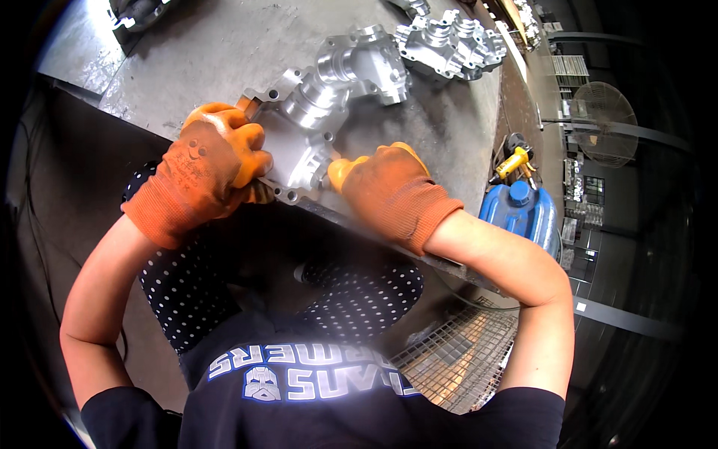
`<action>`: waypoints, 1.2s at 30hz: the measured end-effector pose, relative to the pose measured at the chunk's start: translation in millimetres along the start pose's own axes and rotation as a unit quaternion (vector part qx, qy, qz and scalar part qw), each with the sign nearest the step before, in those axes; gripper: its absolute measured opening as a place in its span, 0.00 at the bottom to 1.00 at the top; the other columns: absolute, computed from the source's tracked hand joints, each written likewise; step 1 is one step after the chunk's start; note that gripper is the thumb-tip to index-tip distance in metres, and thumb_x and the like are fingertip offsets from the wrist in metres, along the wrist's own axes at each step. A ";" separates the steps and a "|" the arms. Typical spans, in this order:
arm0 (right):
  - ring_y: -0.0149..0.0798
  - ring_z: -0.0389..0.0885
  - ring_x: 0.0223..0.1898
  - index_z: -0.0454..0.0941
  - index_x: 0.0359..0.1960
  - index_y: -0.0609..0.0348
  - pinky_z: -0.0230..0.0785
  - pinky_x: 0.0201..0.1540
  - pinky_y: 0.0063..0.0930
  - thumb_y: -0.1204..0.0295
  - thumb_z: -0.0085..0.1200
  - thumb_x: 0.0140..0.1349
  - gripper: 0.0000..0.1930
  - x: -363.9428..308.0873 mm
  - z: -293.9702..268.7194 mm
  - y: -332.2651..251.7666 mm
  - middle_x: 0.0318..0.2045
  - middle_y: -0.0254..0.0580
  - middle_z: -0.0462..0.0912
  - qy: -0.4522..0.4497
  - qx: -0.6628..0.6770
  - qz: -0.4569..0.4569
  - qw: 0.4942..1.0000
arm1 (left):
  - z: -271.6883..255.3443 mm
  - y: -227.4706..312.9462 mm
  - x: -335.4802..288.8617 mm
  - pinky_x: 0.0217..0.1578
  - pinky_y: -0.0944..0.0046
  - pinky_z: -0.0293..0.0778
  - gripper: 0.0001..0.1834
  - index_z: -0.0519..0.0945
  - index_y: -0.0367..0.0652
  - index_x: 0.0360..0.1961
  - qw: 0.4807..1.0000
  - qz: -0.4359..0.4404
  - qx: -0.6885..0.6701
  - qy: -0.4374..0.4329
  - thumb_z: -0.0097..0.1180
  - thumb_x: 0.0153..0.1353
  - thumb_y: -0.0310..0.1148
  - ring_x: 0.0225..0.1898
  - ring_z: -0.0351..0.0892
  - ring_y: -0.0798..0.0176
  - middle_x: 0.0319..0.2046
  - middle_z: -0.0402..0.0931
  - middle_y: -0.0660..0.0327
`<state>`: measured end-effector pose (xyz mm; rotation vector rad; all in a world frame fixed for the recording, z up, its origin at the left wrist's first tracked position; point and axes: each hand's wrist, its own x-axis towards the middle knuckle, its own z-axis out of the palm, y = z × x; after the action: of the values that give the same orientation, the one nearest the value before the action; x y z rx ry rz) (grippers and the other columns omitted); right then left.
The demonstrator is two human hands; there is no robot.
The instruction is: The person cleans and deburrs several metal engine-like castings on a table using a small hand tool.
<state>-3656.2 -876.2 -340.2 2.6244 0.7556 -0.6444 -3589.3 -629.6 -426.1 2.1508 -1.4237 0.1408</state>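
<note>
1 metal casting (288,142) at the near edge of 1 workbench (194,56)

Your left hand (213,153) is clasped around the casting's left side; your right hand (389,183) is curled at its right side, though whether it grips anything cannot be told. Further castings (441,46) lie beyond, overlapping too closely to count. To your right: 1 blue container (508,213), 1 yellow tool (514,162).
</note>
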 end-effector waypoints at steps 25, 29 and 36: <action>0.30 0.77 0.30 0.77 0.49 0.65 0.70 0.36 0.26 0.69 0.52 0.67 0.14 -54.9 36.8 27.5 0.28 0.37 0.79 0.153 0.586 0.052 0.794 | 10.7 23.6 7.9 0.44 0.51 0.71 0.15 0.83 0.51 0.31 0.996 -0.067 0.050 0.030 0.70 0.40 0.39 0.37 0.77 0.51 0.30 0.76 0.61; 0.26 0.74 0.28 0.76 0.47 0.66 0.69 0.34 0.23 0.61 0.49 0.76 0.17 -102.0 50.0 13.2 0.25 0.34 0.76 0.184 0.696 0.184 0.669 | 53.3 87.4 32.1 0.36 0.50 0.72 0.18 0.83 0.50 0.41 0.970 -0.182 0.073 0.143 0.69 0.48 0.40 0.30 0.78 0.49 0.27 0.77 0.59; 0.59 0.85 0.40 0.81 0.43 0.52 0.76 0.43 0.43 0.62 0.58 0.65 0.10 -139.4 89.2 34.3 0.37 0.47 0.87 0.224 0.351 0.320 0.851 | 74.2 147.9 76.4 0.61 0.52 0.70 0.38 0.73 0.42 0.64 0.970 -0.079 -0.180 0.145 0.71 0.51 0.39 0.61 0.74 0.45 0.59 0.75 0.49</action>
<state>-3771.6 -999.6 -338.2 3.4569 -0.3941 -0.0896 -3701.3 -771.4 -402.9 1.8463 -1.0196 0.1221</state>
